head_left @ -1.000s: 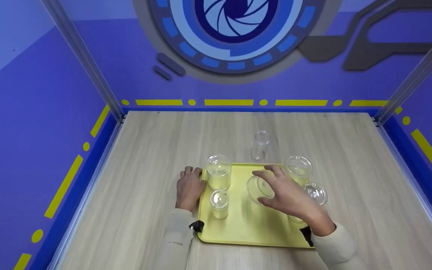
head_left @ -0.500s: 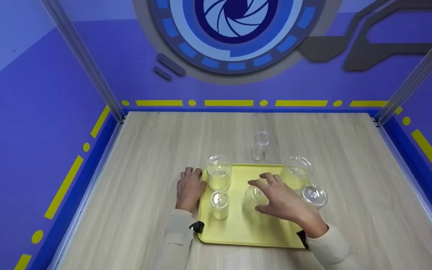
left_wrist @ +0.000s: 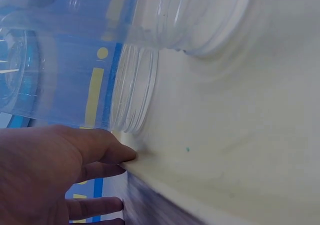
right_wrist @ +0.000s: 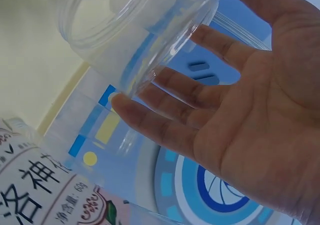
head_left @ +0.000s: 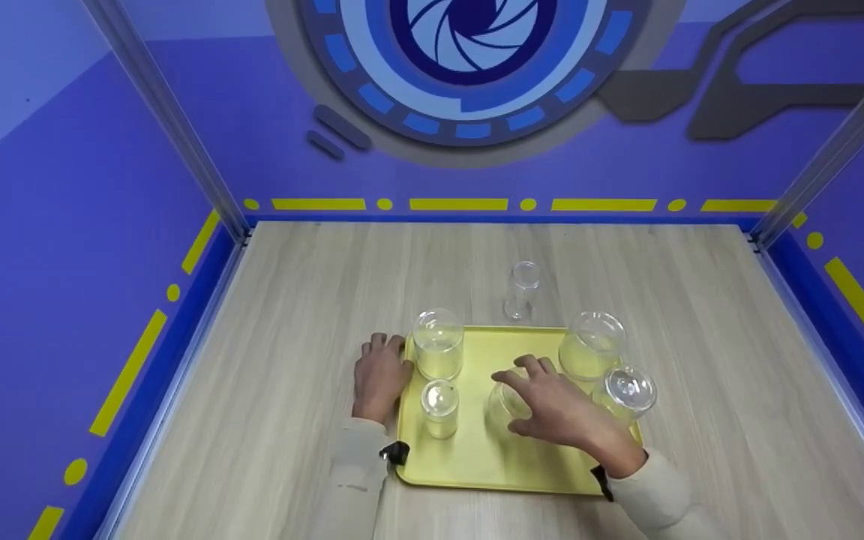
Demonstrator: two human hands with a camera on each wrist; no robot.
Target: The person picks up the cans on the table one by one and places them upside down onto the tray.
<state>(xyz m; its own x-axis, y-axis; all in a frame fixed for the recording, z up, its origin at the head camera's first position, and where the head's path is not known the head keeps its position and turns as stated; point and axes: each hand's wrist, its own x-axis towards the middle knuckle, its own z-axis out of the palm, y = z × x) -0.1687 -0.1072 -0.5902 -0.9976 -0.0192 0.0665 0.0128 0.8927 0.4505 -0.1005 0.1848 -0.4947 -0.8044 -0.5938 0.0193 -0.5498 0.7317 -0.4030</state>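
Note:
At the left edge of a yellow tray (head_left: 477,469), my left hand (head_left: 381,375) grips the rim, its thumb over the edge in the left wrist view. My right hand (head_left: 563,411) holds a clear jar (right_wrist: 127,47) by its base, mouth down, over the middle of the tray; thumb and fingertips spread around the base. The hand partly covers this jar in the head view. Close to my left hand stand a large clear jar (head_left: 438,352) and a smaller one (head_left: 440,412), both upside down.
More clear jars stand at the tray's right side, a large one (head_left: 592,349) and a smaller one (head_left: 628,394). A slim clear jar (head_left: 523,292) is behind the tray on the wooden table (head_left: 312,285). A printed label (right_wrist: 45,185) shows in the right wrist view. Blue walls enclose the table.
My right hand has moved left and nearer to me with the jar, uncovering the smaller jar on the right. The left hand and tray have stayed put.

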